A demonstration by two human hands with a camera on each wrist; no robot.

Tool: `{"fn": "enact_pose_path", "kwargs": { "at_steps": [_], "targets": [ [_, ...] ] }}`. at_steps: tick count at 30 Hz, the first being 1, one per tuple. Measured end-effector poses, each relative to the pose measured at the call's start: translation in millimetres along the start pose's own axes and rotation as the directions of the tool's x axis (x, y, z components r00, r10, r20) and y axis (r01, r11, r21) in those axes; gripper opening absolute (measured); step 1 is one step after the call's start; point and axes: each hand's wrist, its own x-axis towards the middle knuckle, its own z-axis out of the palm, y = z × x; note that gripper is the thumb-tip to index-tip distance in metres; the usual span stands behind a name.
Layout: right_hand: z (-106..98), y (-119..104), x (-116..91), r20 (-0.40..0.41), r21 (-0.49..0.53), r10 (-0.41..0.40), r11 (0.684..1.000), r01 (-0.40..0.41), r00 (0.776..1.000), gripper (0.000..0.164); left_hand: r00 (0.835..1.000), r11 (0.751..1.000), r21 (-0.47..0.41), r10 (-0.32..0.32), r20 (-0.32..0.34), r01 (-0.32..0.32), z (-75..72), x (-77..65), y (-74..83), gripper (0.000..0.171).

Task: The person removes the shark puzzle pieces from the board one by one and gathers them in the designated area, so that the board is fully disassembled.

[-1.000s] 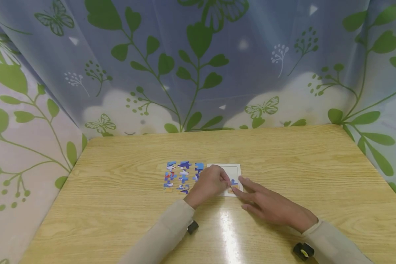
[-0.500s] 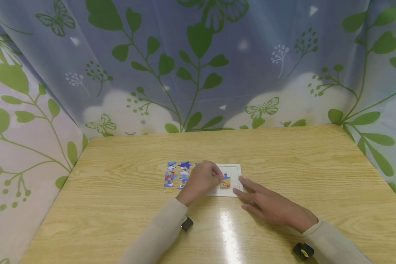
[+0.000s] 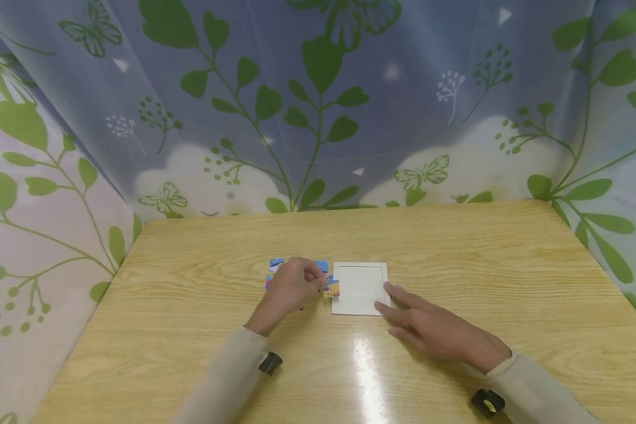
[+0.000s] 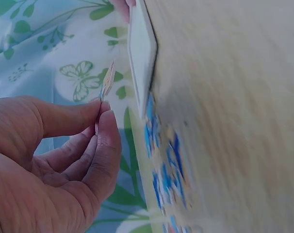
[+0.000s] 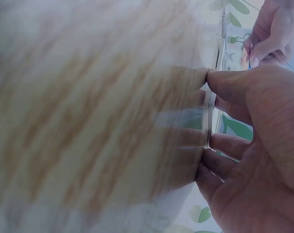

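Note:
My left hand (image 3: 288, 291) pinches a jigsaw piece (image 3: 332, 288) between thumb and fingertips. The piece is orange-yellow with some blue and overlaps the left edge of the puzzle tray (image 3: 359, 288) in the head view. In the left wrist view the same piece (image 4: 108, 81) shows nearly edge-on, raised from the table. The shallow white tray lies flat with its raised rim facing up. My right hand (image 3: 437, 330) rests at the tray's right side with extended fingers, their tips touching its edge and near corner. Other jigsaw pieces (image 3: 320, 267) are partly hidden beneath the left hand.
Several blue, white and yellow jigsaw pieces (image 4: 169, 170) lie left of the tray on the wooden table (image 3: 217, 247). A curtain (image 3: 275, 147) with leaves and butterflies hangs behind the table's far edge. Each wrist carries a small black device.
My left hand has lifted the jigsaw piece from the tray's lower right and carried it left, to beyond the tray's left edge. The right hand has stayed put at the tray.

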Motion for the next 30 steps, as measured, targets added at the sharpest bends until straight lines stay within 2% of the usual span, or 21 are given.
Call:
{"fn": "enact_pose_path", "kwargs": {
  "at_steps": [8,13,17,24,30],
  "targets": [
    [0,1,0,-0.002,0.008,-0.002,1.000,0.002,1.000,0.048,1.000,0.998,0.068,0.012,-0.017,-0.011,-4.2,-10.9,-16.6,0.008],
    [1,2,0,-0.011,0.007,-0.003,1.000,0.003,1.000,0.047,1.000,0.994,0.104,0.020,-0.019,-0.018,-2.0,-12.5,-22.4,0.008],
    [3,4,0,-0.030,-0.008,-0.017,1.000,0.017,0.999,0.047,0.999,0.993,0.119,0.025,-0.027,-0.022,1.1,-11.3,-24.3,0.007],
    [4,4,0,-0.005,0.017,0.017,1.000,-0.017,1.000,0.049,0.998,0.987,0.150,0.056,-0.035,-0.050,5.9,-9.8,-23.5,0.010],
    [3,2,0,-0.008,0.020,0.014,1.000,-0.014,1.000,0.048,0.996,0.985,0.163,0.070,-0.052,-0.060,7.5,-10.1,-24.2,0.011]
  ]
}}
